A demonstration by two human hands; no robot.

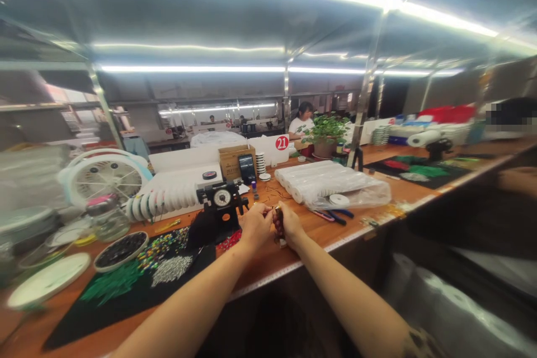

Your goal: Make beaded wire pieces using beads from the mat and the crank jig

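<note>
While right hand (pixel 292 225) grips dark-red object (pixel 278 222) right of dial gauge (pixel 222 197), left hand (pixel 255 225) is alongside. Left grip unclear.

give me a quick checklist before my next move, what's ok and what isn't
1. Right grip around the dark red piece: ok
2. Left grip close beside it: ok
3. Anything pinched in the left fingertips: cannot tell
4. Blue-handled tool lying on the table, outside both hands: ok
5. Dial device standing upright: ok
6. Its exact reading: cannot tell
</note>
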